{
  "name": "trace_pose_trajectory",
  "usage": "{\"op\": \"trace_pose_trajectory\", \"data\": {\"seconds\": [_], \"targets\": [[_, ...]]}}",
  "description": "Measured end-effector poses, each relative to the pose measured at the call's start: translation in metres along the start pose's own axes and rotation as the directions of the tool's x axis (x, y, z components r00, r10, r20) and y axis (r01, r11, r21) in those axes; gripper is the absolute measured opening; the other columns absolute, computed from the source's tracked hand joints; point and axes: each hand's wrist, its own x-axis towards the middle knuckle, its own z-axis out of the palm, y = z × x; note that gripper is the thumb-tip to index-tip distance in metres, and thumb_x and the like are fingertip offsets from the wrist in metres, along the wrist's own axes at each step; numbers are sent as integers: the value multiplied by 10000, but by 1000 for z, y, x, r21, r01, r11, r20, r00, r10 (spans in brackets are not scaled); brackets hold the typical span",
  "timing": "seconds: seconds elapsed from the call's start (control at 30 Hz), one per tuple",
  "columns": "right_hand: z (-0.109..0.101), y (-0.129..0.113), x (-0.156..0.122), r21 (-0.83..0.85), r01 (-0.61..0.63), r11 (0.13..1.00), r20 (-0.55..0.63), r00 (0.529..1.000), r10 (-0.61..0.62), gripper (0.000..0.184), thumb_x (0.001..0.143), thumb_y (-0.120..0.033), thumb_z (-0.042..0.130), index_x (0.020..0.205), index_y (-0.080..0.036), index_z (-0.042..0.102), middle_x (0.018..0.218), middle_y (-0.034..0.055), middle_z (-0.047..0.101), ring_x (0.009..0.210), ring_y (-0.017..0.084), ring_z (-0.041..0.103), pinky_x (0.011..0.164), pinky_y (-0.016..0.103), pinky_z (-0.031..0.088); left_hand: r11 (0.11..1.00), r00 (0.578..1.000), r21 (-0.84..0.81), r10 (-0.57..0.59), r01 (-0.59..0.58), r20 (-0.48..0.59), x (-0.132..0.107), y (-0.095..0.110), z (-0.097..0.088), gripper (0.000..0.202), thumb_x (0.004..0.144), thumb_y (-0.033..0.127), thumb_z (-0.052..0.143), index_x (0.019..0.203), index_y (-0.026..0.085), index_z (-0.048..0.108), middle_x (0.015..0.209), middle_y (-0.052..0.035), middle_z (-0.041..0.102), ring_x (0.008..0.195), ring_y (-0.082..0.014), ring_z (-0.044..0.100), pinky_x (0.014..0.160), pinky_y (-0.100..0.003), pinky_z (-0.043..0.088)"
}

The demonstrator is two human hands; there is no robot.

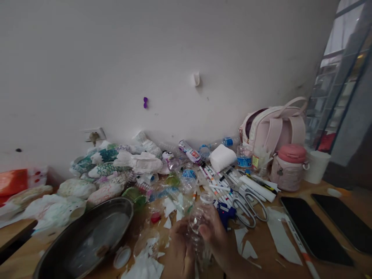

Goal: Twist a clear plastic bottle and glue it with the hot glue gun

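A clear plastic bottle [198, 221] stands upright near the front edge of the wooden table, held between both my hands. My left hand [179, 252] wraps its lower left side, fingers closed round it. My right hand [216, 237] grips the right side, thumb across the front. The picture is blurred, so the fingers are soft. Just behind my right hand lies a blue glue gun [225, 212]. Silver scissors [247, 204] rest to its right.
A dark metal pan [84, 240] sits at the front left, a white cap [122, 257] beside it. Crushed bottles, patterned cloth shapes, marker pens [216, 182] and paper scraps crowd the back. A pink bag [274, 126], pink flask [288, 167] and two dark phones [312, 230] lie right.
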Motion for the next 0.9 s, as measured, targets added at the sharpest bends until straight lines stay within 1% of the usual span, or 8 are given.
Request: {"op": "trace_pose_trajectory", "data": {"seconds": [0.13,0.3,0.47,0.53,0.63,0.77,0.83,0.9], "targets": [[-3,-8,9,6,-52,999,-25,998,52,493,777,-536,670,1145,-238,534,1051,49,674,985,212,640,893,318,492,996,998,58,66,-67,10,3,11,13,367,903,380,430,1214,191,469,1197,-144,582,1142,-296,558,978,-476,442],[-5,-14,13,-66,-113,991,-104,989,106,586,749,-679,601,1099,-209,563,1065,79,680,1021,234,632,898,318,490,1000,1000,-13,6,-6,-26,10,27,23,362,851,333,480,1169,176,407,1134,-154,605,1079,-287,600,933,-468,466],[-14,-14,20,-145,-96,985,-281,958,52,612,766,-705,555,1136,-218,578,1126,62,674,1103,244,586,984,341,426,998,996,55,-44,40,76,17,31,19,638,645,314,711,1188,181,403,1132,-146,631,1030,-295,618,924,-478,469],[-17,-16,22,-133,-58,989,-299,954,16,602,774,-687,565,1163,-227,570,1169,58,663,1122,249,581,989,351,431,988,985,144,-82,60,155,19,34,16,631,631,303,729,1186,186,454,1133,-145,645,1037,-308,613,938,-498,455],[-18,-17,23,-99,-44,994,-279,960,15,547,793,-648,576,1146,-231,584,1158,60,670,1100,250,598,962,353,460,974,976,219,-102,59,191,20,40,15,493,671,291,672,1136,182,545,1057,-127,678,1001,-298,630,926,-471,469],[-20,-15,19,-66,-4,998,-230,973,-11,523,788,-632,592,1117,-225,609,1149,68,665,1107,255,585,991,359,430,974,995,213,-87,77,39,20,43,20,454,687,308,618,1115,165,570,960,-97,701,909,-275,663,853,-410,513],[-21,-17,17,26,-18,1000,-127,992,21,548,767,-644,607,1113,-219,608,1121,75,667,1083,262,591,960,367,445,967,999,252,-45,39,15,20,40,21,487,672,308,629,1132,164,560,971,-99,708,915,-285,666,841,-412,516],[-20,-23,16,121,-104,987,63,993,97,556,747,-647,627,1093,-211,609,1038,75,681,1002,260,621,884,367,480,952,1000,306,-14,8,19,21,37,20,505,661,283,631,1146,170,551,999,-108,710,939,-296,664,847,-426,511]]}}
